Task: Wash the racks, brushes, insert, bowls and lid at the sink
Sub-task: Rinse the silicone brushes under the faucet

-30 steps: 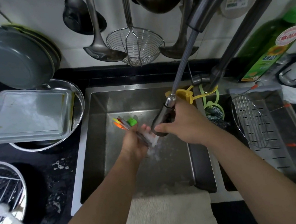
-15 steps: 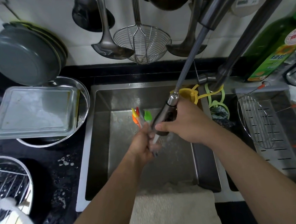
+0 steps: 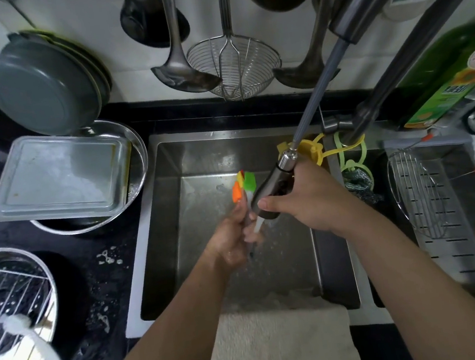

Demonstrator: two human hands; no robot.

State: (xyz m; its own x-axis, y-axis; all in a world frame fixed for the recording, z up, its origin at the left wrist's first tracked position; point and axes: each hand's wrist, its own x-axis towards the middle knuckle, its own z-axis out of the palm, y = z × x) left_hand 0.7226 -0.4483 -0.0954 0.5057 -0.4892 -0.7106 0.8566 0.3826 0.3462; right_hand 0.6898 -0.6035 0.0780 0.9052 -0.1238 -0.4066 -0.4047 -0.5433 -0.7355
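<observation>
— Where are the brushes (image 3: 244, 186)?
— Over the sink (image 3: 158, 217), squeezed tight in the left hand (image 3: 230, 239).
— And the right hand (image 3: 305, 199)?
— It wraps around the sprayer (image 3: 272, 189). Water runs on the handles.

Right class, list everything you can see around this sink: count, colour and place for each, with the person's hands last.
brushes: several, orange, yellow, green heads, over sink
spray head: one, dark metal, over sink
sink: one, steel, centre
tray: one, grey, on left bowl
round racks: two, steel, right drainer and lower-left bowl
ladles: three, hanging on wall
skimmer: one, wire, hanging
bottle: one, green, right
towel: one, cream, front edge
left hand: grips brushes
right hand: grips spray head
</observation>
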